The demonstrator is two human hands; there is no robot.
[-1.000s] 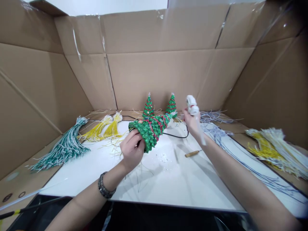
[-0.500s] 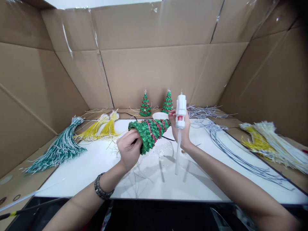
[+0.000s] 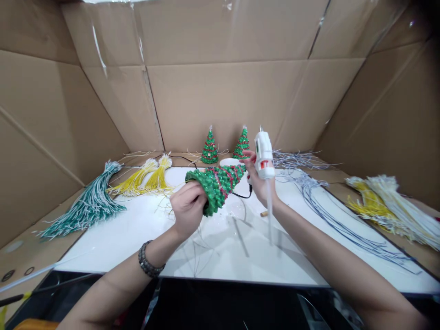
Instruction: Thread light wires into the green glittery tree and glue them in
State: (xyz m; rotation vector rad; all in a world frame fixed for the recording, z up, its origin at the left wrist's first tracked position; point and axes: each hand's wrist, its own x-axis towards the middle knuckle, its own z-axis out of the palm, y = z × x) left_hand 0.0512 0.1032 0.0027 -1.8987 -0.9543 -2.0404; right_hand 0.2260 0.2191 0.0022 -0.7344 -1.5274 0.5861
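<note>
A green glittery Christmas tree ornament (image 3: 220,185) with red garland lies sideways in the air, its hollow base toward the left. My left hand (image 3: 189,206) is closed on the rim of that base, some fingertips hidden inside it. In my right hand (image 3: 263,183) is a white hot glue gun (image 3: 264,155), nozzle up, with a clear glue stick (image 3: 269,206) hanging out below. The right fingertips are close to the tree's tip; whether they touch it I cannot tell.
Two more trees, one at left (image 3: 209,146) and one at right (image 3: 241,144), stand by the cardboard back wall (image 3: 223,96). Teal bundles (image 3: 85,204) and yellow bundles (image 3: 158,176) lie left; grey wires (image 3: 330,215) and white bundles (image 3: 402,206) lie right on the white table (image 3: 110,243).
The glue gun has tilted and shifted slightly right, turning its side into view. The tree in my left hand has moved a little to the right. The whole view has shifted slightly.
</note>
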